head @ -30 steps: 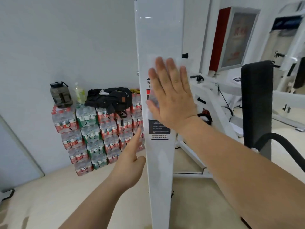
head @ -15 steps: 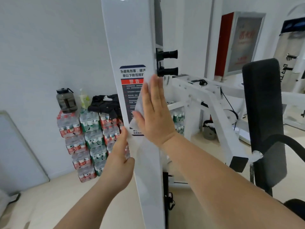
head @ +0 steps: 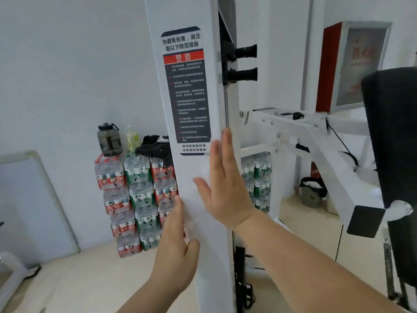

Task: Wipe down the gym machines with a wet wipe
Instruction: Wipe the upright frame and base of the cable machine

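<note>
A tall white upright post of a gym machine (head: 189, 14) fills the middle of the view, with a dark warning label (head: 187, 91) stuck on its face. My right hand (head: 223, 184) lies flat with straight fingers on the post's right edge just below the label, pressing a thin white wet wipe (head: 198, 213) against the metal. The wipe shows as a pale crumpled sheet under and below the palm. My left hand (head: 176, 251) touches the post's left edge lower down, fingers behind it, thumb in front.
Stacked packs of water bottles (head: 130, 199) stand against the wall at left, with a dark jug (head: 109, 140) and a black bag (head: 155, 146) on top. A black padded rest (head: 392, 136) and white frame arms (head: 316, 141) stand at right. Two black knobs (head: 244, 63) jut from the post.
My right hand has slid down the post with the wipe, from over the label to below it. The view has shifted so the post's label is fully shown. My left hand stays on the left edge.
</note>
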`<state>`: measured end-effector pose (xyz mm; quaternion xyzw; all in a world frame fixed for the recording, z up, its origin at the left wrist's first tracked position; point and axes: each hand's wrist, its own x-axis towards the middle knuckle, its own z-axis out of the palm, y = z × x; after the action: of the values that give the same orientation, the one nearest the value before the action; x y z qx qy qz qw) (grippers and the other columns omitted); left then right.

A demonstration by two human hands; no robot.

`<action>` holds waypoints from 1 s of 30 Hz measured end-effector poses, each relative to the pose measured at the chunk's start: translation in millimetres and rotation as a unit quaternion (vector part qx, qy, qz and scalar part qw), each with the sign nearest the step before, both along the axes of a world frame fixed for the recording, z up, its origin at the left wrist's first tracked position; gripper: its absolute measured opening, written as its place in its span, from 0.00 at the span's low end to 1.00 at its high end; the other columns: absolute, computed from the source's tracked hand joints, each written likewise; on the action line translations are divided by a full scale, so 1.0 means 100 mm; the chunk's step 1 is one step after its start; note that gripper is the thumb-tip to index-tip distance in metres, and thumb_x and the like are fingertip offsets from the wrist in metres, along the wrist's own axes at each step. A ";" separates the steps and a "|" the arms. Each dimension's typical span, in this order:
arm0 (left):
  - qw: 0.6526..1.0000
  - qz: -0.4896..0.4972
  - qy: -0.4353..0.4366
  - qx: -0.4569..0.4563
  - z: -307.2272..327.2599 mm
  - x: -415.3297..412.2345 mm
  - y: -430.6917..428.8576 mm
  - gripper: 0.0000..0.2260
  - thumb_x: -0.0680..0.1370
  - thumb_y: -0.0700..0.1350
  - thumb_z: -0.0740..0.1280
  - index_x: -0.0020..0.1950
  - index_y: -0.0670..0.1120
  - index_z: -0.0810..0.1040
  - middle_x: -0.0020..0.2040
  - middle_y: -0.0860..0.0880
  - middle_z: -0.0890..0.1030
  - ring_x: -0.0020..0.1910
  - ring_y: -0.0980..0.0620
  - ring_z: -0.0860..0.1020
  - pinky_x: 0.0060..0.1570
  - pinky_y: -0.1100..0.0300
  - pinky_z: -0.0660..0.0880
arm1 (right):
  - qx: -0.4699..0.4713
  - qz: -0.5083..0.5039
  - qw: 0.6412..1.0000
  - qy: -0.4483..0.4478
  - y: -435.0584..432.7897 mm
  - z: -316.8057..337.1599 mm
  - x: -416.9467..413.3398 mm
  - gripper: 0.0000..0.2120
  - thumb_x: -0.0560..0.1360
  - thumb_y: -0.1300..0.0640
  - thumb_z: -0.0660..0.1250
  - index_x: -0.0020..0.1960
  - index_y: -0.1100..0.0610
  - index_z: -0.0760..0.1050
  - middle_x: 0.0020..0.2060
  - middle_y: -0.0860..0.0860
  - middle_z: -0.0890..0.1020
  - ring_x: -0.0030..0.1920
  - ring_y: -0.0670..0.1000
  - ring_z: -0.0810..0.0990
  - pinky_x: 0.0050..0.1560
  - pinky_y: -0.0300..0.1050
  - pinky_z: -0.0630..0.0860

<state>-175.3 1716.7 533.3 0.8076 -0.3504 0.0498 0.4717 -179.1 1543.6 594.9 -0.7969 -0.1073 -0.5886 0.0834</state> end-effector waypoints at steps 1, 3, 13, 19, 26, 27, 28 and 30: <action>1.000 0.002 -0.007 -0.007 -0.04 0.01 -0.03 0.41 0.76 0.43 0.58 0.71 0.77 0.37 0.79 0.64 0.54 0.79 0.53 0.60 0.75 0.45 0.66 | 0.013 0.014 1.000 -0.003 -0.02 0.17 0.01 0.38 0.83 0.56 0.65 0.80 0.69 0.45 0.80 0.66 0.44 0.82 0.67 0.46 0.79 0.64 0.58; 0.999 0.005 -0.021 -0.028 -0.11 0.03 -0.08 0.40 0.73 0.47 0.56 0.70 0.78 0.36 0.76 0.67 0.56 0.77 0.52 0.62 0.73 0.44 0.68 | 0.050 0.038 0.998 -0.001 -0.02 0.42 0.02 0.38 0.82 0.57 0.65 0.81 0.68 0.45 0.81 0.66 0.45 0.83 0.63 0.45 0.82 0.55 0.52; 0.987 -0.013 -0.098 -0.128 -0.77 0.16 -0.15 0.37 0.72 0.44 0.56 0.79 0.63 0.50 0.79 0.66 0.55 0.80 0.62 0.53 0.78 0.46 0.60 | 0.079 0.049 0.996 -0.017 0.06 -0.89 0.02 0.39 0.83 0.58 0.63 0.82 0.65 0.40 0.83 0.60 0.42 0.83 0.56 0.41 0.82 0.48 0.45; 0.985 -0.034 -0.102 -0.134 -0.98 0.32 -0.17 0.40 0.71 0.41 0.57 0.81 0.63 0.49 0.79 0.72 0.51 0.79 0.66 0.50 0.79 0.45 0.59 | -0.126 -0.148 0.981 0.001 -0.02 -0.71 -0.02 0.38 0.82 0.49 0.60 0.82 0.67 0.49 0.82 0.63 0.45 0.82 0.66 0.38 0.81 0.64 0.46; 0.971 0.034 -0.123 -0.200 -1.32 0.16 -0.16 0.35 0.71 0.41 0.57 0.77 0.65 0.63 0.73 0.72 0.65 0.73 0.63 0.67 0.66 0.61 0.73 | -0.317 -0.346 0.878 0.093 0.16 -0.31 -0.16 0.38 0.84 0.38 0.40 0.82 0.62 0.36 0.82 0.61 0.37 0.82 0.61 0.34 0.80 0.63 0.35; 0.963 0.069 -0.144 -0.217 -1.43 0.11 -0.13 0.33 0.71 0.41 0.58 0.73 0.66 0.66 0.70 0.71 0.68 0.68 0.61 0.73 0.58 0.66 0.76 | -0.371 -0.340 0.857 0.115 0.15 -0.50 -0.16 0.37 0.84 0.39 0.39 0.82 0.62 0.34 0.81 0.61 0.35 0.81 0.61 0.34 0.80 0.62 0.35; 0.957 0.092 -0.155 -0.227 -1.55 0.05 -0.10 0.32 0.71 0.42 0.59 0.71 0.67 0.67 0.68 0.69 0.70 0.63 0.59 0.76 0.52 0.67 0.77 | -0.424 -0.331 0.832 0.135 0.12 -0.71 -0.18 0.37 0.84 0.39 0.38 0.82 0.62 0.33 0.81 0.61 0.34 0.81 0.62 0.33 0.79 0.62 0.35; 0.960 0.106 -0.148 -0.214 -1.79 0.00 -0.05 0.30 0.70 0.46 0.59 0.72 0.66 0.68 0.69 0.67 0.69 0.62 0.58 0.77 0.51 0.59 0.79 | -0.498 -0.310 0.794 0.161 0.05 -0.98 -0.22 0.37 0.83 0.38 0.37 0.81 0.62 0.31 0.81 0.60 0.33 0.81 0.61 0.31 0.79 0.62 0.34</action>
<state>-175.4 1711.5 354.2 0.7039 -0.3100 0.2920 0.5685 -201.2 1548.6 496.5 -0.8023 -0.1179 -0.3114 -0.4953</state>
